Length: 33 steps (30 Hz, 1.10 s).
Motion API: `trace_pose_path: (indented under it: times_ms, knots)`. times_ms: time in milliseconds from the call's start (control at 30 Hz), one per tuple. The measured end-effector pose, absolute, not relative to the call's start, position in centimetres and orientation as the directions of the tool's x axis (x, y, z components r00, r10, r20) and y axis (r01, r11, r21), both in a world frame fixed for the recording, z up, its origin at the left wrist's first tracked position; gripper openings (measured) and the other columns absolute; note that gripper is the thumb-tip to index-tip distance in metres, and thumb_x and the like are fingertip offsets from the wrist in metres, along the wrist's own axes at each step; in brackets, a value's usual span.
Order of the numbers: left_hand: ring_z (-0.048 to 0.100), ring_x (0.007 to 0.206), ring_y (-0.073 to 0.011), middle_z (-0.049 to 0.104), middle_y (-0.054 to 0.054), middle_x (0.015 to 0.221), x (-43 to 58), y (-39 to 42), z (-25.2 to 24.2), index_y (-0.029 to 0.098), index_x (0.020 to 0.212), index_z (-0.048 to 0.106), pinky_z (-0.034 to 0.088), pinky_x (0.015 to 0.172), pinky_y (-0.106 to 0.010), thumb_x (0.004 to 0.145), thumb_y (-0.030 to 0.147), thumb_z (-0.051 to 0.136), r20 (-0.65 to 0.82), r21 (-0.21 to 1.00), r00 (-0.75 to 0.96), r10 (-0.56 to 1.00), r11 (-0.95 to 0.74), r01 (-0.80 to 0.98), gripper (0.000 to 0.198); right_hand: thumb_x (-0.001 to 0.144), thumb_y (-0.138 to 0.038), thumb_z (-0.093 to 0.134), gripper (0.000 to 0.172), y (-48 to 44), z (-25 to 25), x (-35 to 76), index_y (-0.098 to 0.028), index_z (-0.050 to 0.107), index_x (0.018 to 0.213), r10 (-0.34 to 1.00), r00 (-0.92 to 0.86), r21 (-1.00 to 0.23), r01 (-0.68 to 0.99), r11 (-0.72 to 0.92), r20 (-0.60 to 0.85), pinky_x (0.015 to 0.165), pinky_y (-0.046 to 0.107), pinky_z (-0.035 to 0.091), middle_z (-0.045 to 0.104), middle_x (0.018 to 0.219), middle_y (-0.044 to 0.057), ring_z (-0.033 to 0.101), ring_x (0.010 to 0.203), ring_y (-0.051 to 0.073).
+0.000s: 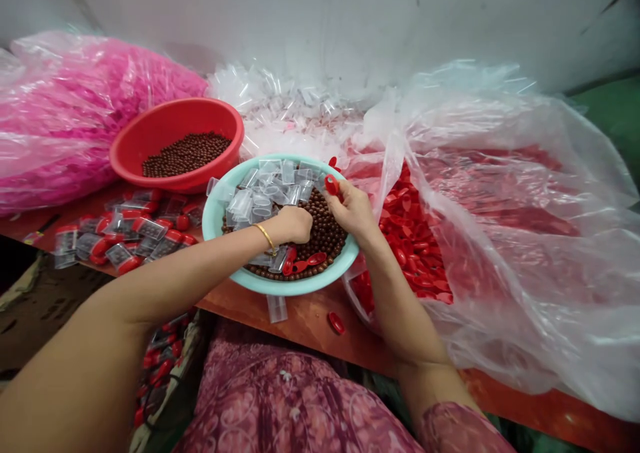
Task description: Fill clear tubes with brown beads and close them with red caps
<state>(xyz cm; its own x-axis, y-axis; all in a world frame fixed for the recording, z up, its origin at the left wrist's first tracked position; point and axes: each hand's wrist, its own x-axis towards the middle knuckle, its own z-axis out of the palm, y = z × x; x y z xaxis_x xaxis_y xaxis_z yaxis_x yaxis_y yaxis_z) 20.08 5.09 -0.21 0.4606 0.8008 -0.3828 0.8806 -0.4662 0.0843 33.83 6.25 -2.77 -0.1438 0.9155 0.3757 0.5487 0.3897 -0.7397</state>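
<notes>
A light green bowl (280, 285) in front of me holds brown beads (327, 233), several small clear plastic cases (265, 189) and a few red caps. My left hand (294, 223), with a gold bangle at the wrist, is curled shut down in the beads; what it grips is hidden. My right hand (353, 207) rests at the bowl's right rim and pinches a red cap (331, 185) between its fingertips.
A red bowl of brown beads (186, 153) stands behind on the left. Filled cases with red caps (125, 236) lie on the table's left. A clear bag of red caps (425, 253) is at right, a pink bag (65, 113) far left. One red cap (336, 322) lies near the table edge.
</notes>
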Motion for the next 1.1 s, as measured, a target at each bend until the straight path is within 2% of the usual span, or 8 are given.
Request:
trace_pose_path:
  times_ms: [233,333,433,500,633,800,967,1100]
  knots:
    - [0.066,0.094,-0.0275,0.068,-0.02,0.101,20.0,5.4,-1.6,0.005,0.102,0.064,0.051,0.077,-0.033,0.085,0.022,0.048,-0.267,0.239,0.306,0.914,-0.245,0.94,0.029,0.08,-0.044,0.052,0.025,6.6,-2.6,34.0,-0.019,0.057,0.082,0.931,-0.057,-0.881,0.308,0.359,0.36,0.058,0.027,0.038,0.05,0.064,-0.002,0.045,0.058,0.012]
    - [0.065,0.076,-0.017,0.068,-0.009,0.088,18.5,5.0,-1.9,0.01,0.101,0.059,0.049,0.068,-0.025,0.087,0.027,0.049,-0.203,0.47,0.294,0.934,-0.17,0.866,0.024,0.084,-0.053,0.042,0.037,6.5,-2.6,34.2,-0.02,0.057,0.084,0.964,-0.039,-0.961,0.069,0.266,0.264,0.048,0.025,0.033,0.044,0.058,-0.004,0.039,0.047,0.01]
    - [0.059,0.064,-0.0101,0.064,-0.001,0.074,17.2,4.5,-2.2,0.011,0.097,0.056,0.045,0.063,-0.021,0.081,0.018,0.056,-0.134,0.862,0.329,0.935,-0.053,0.503,0.017,0.084,-0.061,0.04,0.044,6.5,-2.6,34.3,-0.02,0.056,0.078,0.972,-0.027,-0.972,-0.027,0.232,0.233,0.044,0.024,0.03,0.042,0.055,-0.005,0.036,0.043,0.008]
    - [0.059,0.068,-0.0097,0.064,0.0,0.077,16.5,4.1,-2.2,0.012,0.1,0.056,0.046,0.068,-0.022,0.074,0.014,0.062,-0.088,0.98,0.391,0.916,0.01,0.198,0.026,0.079,-0.062,0.05,0.041,6.4,-2.6,34.3,-0.021,0.055,0.076,0.965,-0.022,-0.965,-0.021,0.262,0.262,0.043,0.023,0.031,0.045,0.055,-0.006,0.038,0.043,0.008]
    - [0.061,0.087,-0.0136,0.066,-0.005,0.096,15.6,3.1,-1.2,0.013,0.104,0.058,0.046,0.085,-0.029,0.067,0.02,0.072,-0.018,0.988,0.48,0.877,0.09,-0.126,0.041,0.076,-0.058,0.059,0.038,5.9,-2.1,34.1,-0.022,0.055,0.087,0.944,-0.066,-0.947,-0.021,0.322,0.323,0.042,0.023,0.031,0.049,0.058,-0.006,0.041,0.042,0.007]
    - [0.059,0.08,-0.0121,0.063,-0.002,0.084,14.9,1.4,-0.2,0.013,0.087,0.057,0.046,0.08,-0.028,0.069,0.029,0.074,-0.017,0.975,0.468,0.884,0.118,-0.189,0.03,0.078,-0.056,0.058,0.053,3.2,-1.3,33.1,-0.024,0.054,0.119,0.942,-0.214,-0.964,0.002,0.265,0.258,0.042,0.023,0.031,0.043,0.057,-0.007,0.037,0.042,0.008]
    - [0.057,0.076,-0.0093,0.061,-0.001,0.084,14.4,-0.7,-0.2,0.013,0.089,0.057,0.048,0.075,-0.024,0.063,0.024,0.078,-0.02,0.945,0.42,0.907,0.154,-0.288,0.035,0.083,-0.061,0.048,0.054,0.5,-1.1,31.8,-0.018,0.063,0.113,0.935,-0.302,-0.958,0.155,0.243,0.189,0.043,0.024,0.032,0.041,0.054,-0.005,0.036,0.045,0.009]
    - [0.06,0.071,-0.009,0.063,-0.001,0.084,14.0,-1.8,-0.2,0.014,0.09,0.054,0.049,0.07,-0.024,0.068,0.025,0.074,-0.178,0.884,0.412,0.893,0.329,-0.332,0.031,0.085,-0.059,0.046,0.052,0.1,-1.4,30.9,-0.017,0.063,0.109,0.944,-0.258,-0.943,0.204,0.262,0.206,0.044,0.024,0.034,0.042,0.056,-0.004,0.037,0.047,0.01]
